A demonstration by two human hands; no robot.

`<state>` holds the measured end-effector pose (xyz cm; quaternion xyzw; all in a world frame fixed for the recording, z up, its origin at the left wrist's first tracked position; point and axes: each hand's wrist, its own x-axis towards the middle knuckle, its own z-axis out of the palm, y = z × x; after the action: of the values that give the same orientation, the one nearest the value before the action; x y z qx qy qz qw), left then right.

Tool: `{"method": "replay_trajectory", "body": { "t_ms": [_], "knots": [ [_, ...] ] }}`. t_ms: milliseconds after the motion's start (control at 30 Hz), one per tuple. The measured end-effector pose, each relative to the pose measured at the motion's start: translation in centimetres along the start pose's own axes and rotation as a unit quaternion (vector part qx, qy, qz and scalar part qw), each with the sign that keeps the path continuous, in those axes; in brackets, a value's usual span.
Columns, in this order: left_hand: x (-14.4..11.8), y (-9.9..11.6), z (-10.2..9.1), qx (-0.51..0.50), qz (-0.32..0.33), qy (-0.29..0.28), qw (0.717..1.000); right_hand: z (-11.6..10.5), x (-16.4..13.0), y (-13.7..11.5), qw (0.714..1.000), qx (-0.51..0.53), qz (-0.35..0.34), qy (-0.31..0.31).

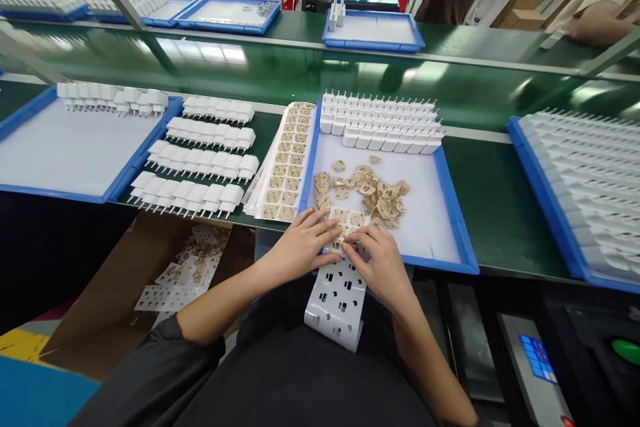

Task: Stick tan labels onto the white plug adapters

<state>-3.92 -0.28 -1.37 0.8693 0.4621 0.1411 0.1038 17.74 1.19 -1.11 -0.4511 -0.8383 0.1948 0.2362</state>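
A white sticker sheet (336,290) with cut-out holes hangs over the near edge of a blue-rimmed tray (453,207) and curls toward my body. Its upper part still carries tan stickers (341,215). My left hand (311,240) lies on the sheet's left side, fingers stretched out. Thumb and forefinger of my right hand (379,255) pinch at a tan sticker on the sheet; the fingers partly hide it. Just beyond my hands, a loose pile of tan pieces (385,197) lies in the tray. White plug adapters (383,123) stand in rows at its back.
Left of the tray lies a stack of sticker sheets (287,160), then rows of white plugs (200,160) and another tray (107,190). A plug-filled tray (585,193) is at right. Below left, a cardboard box (113,300) holds used sheets. Other people work across the bench.
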Motion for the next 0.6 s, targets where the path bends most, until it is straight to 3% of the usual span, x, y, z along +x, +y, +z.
{"method": "replay_trajectory", "body": {
  "t_ms": [600],
  "knots": [
    [-1.0,1.5,1.2,0.060,-0.019,0.053,0.997,-0.2,-0.4,-0.7,0.998,-0.016,0.047,-0.034]
  ]
}}
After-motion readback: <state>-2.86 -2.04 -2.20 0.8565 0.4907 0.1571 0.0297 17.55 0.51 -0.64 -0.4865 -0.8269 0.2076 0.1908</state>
